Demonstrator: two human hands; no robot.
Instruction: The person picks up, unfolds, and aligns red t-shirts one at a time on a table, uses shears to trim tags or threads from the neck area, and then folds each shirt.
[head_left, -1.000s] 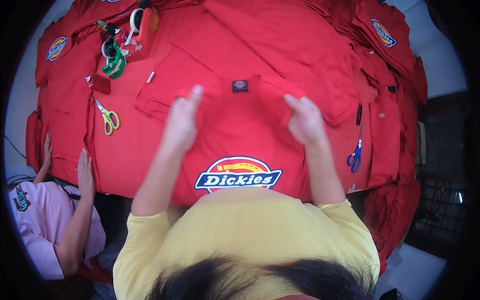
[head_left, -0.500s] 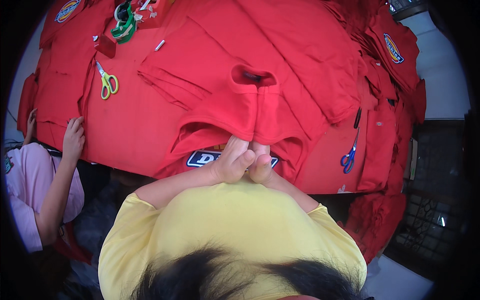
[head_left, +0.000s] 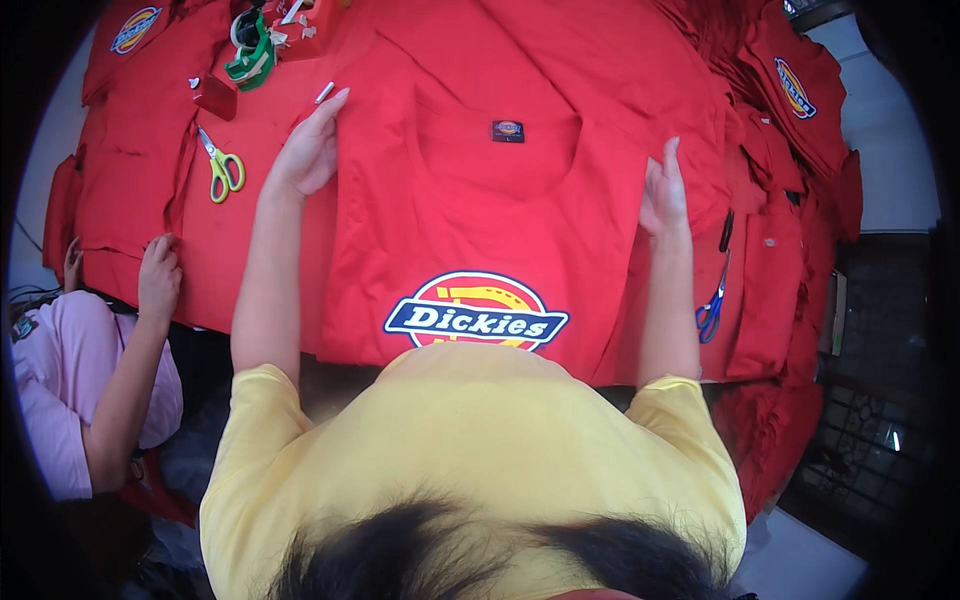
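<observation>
A red T-shirt point(head_left: 600, 240) lies spread on the red-topped table in front of me, its folded front facing up. Its wide neck opening shows a small dark label point(head_left: 508, 131), and a blue, yellow and white printed badge point(head_left: 475, 318) sits on the chest near my body. At the shirt's left edge is my left hand point(head_left: 312, 150), fingers stretched out and close together. My right hand point(head_left: 664, 192) stands on edge along the right side, fingers extended. Neither hand grips the cloth; whether the palms press on its edges is hard to make out.
Yellow-handled scissors point(head_left: 226, 175), a small red box point(head_left: 214, 97), a white stick point(head_left: 324, 93) and a green tape dispenser point(head_left: 250, 58) lie left. Blue-handled scissors point(head_left: 711, 315) are right, beside piled red garments point(head_left: 775, 290). A co-worker's hand point(head_left: 160, 275) rests on red cloth at left.
The shirt, earlier bunched at its neck opening with both hands together at the middle, now lies flat with its print showing. My hands have moved apart and outward to its two sides.
</observation>
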